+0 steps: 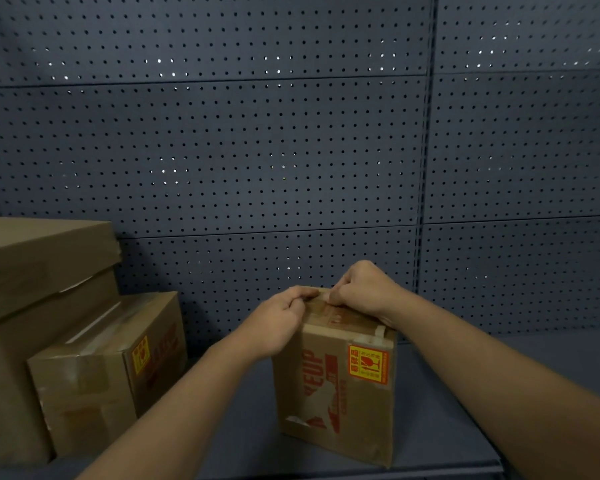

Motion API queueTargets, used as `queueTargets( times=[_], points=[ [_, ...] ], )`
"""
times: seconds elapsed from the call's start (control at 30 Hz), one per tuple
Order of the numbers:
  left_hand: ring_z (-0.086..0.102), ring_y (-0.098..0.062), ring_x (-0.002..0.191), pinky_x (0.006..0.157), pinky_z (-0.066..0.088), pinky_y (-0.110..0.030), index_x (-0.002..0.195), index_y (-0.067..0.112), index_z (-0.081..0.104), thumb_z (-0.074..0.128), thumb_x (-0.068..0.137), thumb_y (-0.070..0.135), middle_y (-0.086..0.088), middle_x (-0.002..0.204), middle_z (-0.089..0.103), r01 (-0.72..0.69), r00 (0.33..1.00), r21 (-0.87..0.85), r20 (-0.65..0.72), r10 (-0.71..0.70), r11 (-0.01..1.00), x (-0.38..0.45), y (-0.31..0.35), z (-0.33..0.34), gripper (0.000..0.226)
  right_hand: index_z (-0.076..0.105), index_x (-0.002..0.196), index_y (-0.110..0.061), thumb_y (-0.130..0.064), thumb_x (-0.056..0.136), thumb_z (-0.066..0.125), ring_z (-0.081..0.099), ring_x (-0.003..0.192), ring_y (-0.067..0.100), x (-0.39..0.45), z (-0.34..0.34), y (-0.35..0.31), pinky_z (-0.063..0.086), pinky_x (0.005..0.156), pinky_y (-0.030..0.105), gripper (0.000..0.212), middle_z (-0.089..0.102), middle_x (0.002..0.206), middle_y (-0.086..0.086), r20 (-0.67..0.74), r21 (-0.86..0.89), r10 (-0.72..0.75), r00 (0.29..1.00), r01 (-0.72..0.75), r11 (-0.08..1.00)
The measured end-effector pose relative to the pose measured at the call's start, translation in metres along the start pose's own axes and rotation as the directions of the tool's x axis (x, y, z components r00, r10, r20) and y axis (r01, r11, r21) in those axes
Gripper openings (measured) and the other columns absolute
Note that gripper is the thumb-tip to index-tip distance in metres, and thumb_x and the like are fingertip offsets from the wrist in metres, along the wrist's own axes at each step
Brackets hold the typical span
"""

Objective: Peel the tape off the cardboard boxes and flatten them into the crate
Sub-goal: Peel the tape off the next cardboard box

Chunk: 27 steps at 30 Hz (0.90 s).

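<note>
Two hands work the top of the small cardboard box (336, 386) standing on the shelf (465, 427) beneath them: left hand (278, 327) and right hand (364, 289) both pinch its top edge, probably at the tape; peel low and slow, bracing the box

Both bare forearms reach forward from the lower corners and converge toward the middle. The left hand (280, 322) has its fingers (300, 295) curled inward, knuckles up, pinching at the top edge of what it holds. The right hand (362, 289) sits just beside it, slightly higher, wrist bent down, fingers curled under and thumb pressed in. The two hands nearly touch.
</note>
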<state>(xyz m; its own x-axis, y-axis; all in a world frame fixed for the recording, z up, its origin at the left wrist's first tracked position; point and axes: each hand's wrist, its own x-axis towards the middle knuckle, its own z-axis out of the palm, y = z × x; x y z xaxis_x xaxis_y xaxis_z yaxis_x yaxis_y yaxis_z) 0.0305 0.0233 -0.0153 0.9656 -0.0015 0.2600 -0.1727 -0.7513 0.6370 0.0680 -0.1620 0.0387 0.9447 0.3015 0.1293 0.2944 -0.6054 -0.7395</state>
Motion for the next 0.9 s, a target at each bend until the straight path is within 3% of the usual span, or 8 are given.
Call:
queueTargets(
  times=[0.17,0.27,0.4,0.5,0.63,0.77,0.83,0.9],
  points=[
    [0.060,-0.010,0.108,0.097,0.050,-0.035,0.140,0.046,0.055,0.030,0.110,0.035,0.009,0.129,0.063,0.018,1.000,0.009,-0.012,-0.018,1.000,-0.001,0.006,0.001,0.040,0.069,0.096,-0.007,-0.017,0.084,0.076,0.072,0.085,0.027,0.003,0.006,-0.007,0.056,0.070,0.035,0.017,0.073,0.088,0.014,-0.045,-0.052,0.058,0.997,-0.060,0.997],
    [0.064,-0.014,0.103,0.094,0.054,-0.045,0.136,0.047,0.054,0.026,0.106,0.042,0.009,0.120,0.068,0.038,0.999,0.029,-0.040,-0.037,0.999,-0.004,0.012,0.008,0.042,0.058,0.086,-0.014,-0.021,0.087,0.069,0.068,0.098,0.033,0.005,0.011,-0.014,0.050,0.091,0.048,0.013,0.064,0.082,0.007,-0.103,-0.137,0.080,0.991,-0.094,0.986],
    [0.064,-0.018,0.101,0.090,0.056,-0.046,0.136,0.048,0.051,0.025,0.104,0.041,0.008,0.118,0.067,0.069,0.993,0.085,-0.106,-0.060,0.994,-0.010,0.022,0.018,0.042,0.049,0.086,-0.020,-0.038,0.094,0.065,0.048,0.121,0.036,-0.003,0.013,-0.022,0.040,0.106,0.052,0.025,0.059,0.117,0.010,-0.147,-0.301,0.100,0.984,-0.141,0.943],
    [0.063,-0.024,0.100,0.088,0.056,-0.047,0.136,0.046,0.049,0.024,0.104,0.042,0.004,0.115,0.066,0.096,0.988,0.128,-0.130,-0.080,0.987,-0.013,0.028,0.023,0.041,0.046,0.084,-0.021,-0.038,0.098,0.061,0.038,0.128,0.034,-0.011,0.012,-0.027,0.037,0.102,0.044,0.027,0.052,0.128,0.012,-0.127,-0.349,0.132,0.983,-0.169,0.922],
    [0.062,-0.025,0.100,0.087,0.055,-0.046,0.136,0.046,0.047,0.024,0.105,0.041,0.002,0.116,0.065,0.135,0.984,0.164,-0.142,-0.112,0.977,-0.014,0.033,0.024,0.039,0.045,0.082,-0.020,-0.040,0.100,0.057,0.035,0.130,0.036,-0.013,0.010,-0.027,0.035,0.098,0.044,0.029,0.046,0.136,0.015,-0.091,-0.324,0.157,0.983,-0.178,0.929],
    [0.063,-0.027,0.098,0.086,0.055,-0.046,0.136,0.047,0.046,0.024,0.105,0.042,0.001,0.114,0.064,0.157,0.980,0.161,-0.148,-0.133,0.974,-0.016,0.034,0.025,0.039,0.052,0.095,-0.021,-0.042,0.092,0.058,0.052,0.114,0.034,0.000,0.011,-0.012,0.046,0.100,0.049,0.022,0.054,0.123,0.012,-0.051,-0.175,0.145,0.988,-0.152,0.973],
    [0.063,-0.027,0.100,0.089,0.054,-0.047,0.138,0.047,0.044,0.023,0.104,0.043,0.001,0.117,0.063,0.171,0.978,0.167,-0.150,-0.147,0.971,-0.017,0.034,0.025,0.040,0.061,0.105,-0.014,-0.029,0.097,0.058,0.059,0.093,0.027,0.004,0.005,-0.007,0.051,0.086,0.039,0.018,0.063,0.104,0.012,-0.014,-0.023,0.121,0.992,-0.122,0.992],
    [0.061,-0.028,0.106,0.093,0.052,-0.048,0.141,0.047,0.043,0.023,0.104,0.043,0.001,0.124,0.061,0.185,0.975,0.168,-0.154,-0.159,0.968,-0.017,0.036,0.025,0.042,0.068,0.111,-0.003,-0.018,0.100,0.059,0.060,0.084,0.024,0.002,-0.006,-0.005,0.048,0.075,0.034,0.021,0.064,0.094,0.012,-0.018,0.034,0.097,0.995,-0.097,0.995]
  ],
)
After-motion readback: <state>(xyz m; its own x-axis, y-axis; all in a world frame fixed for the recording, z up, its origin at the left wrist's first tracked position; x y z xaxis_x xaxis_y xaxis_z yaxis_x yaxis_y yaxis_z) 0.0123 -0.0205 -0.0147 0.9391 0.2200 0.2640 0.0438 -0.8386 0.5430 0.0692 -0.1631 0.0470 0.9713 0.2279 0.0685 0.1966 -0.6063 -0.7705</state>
